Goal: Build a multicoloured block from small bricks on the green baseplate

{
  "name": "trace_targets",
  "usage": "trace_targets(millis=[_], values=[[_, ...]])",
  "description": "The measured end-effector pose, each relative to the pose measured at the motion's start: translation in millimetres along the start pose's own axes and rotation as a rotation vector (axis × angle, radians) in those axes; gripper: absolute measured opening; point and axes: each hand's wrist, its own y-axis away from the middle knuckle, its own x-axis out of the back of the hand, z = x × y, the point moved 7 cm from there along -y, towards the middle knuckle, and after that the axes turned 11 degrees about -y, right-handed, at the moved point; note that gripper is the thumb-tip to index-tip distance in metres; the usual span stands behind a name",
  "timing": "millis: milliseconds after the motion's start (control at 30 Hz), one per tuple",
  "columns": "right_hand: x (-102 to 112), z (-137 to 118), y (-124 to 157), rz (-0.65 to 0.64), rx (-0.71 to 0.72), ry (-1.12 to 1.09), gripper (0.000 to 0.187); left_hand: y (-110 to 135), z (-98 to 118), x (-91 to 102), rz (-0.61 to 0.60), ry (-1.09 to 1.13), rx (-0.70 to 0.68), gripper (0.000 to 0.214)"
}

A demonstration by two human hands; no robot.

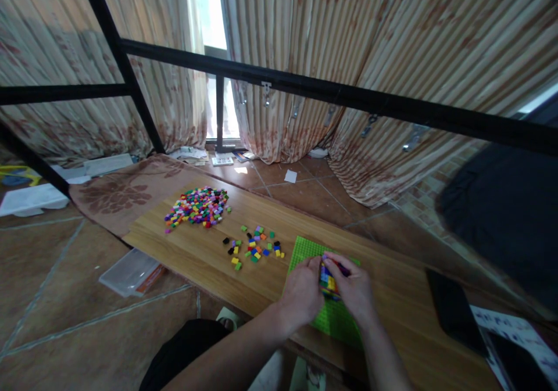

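A green baseplate (305, 250) lies on a long wooden board (261, 275). A small multicoloured stack of bricks (328, 280) stands on the plate. My left hand (303, 291) presses against the stack's left side with fingers curled round it. From the right, my right hand (354, 289) pinches the stack's top with closed fingers. Both hands meet over the plate's middle. Whether a loose brick sits under the fingertips is hidden.
A big heap of mixed bricks (198, 206) sits at the board's far left, with a scattered group of bricks (253, 247) nearer the plate. A dark flat object (453, 309) lies on the right. A clear plastic box (129, 272) rests on the tiled floor. Black frame bars (305, 89) cross ahead.
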Motion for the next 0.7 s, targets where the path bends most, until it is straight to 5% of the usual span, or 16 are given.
trace_targets(millis=[100,267,433,700], values=[[14,-6,2,0.118,0.028,-0.04,0.045,-7,-13,13.3,0.015,-0.068,0.064,0.051],[45,-21,7,0.399,0.093,-0.081,0.039,-25,-56,63.9,0.045,-0.237,0.215,0.036],[45,-29,10,0.427,0.145,0.019,0.036,-28,-101,109.0,0.121,-0.33,0.375,0.028],[34,-33,13,0.39,0.159,0.046,0.035,-28,-78,81.5,0.011,-0.491,0.097,0.026]])
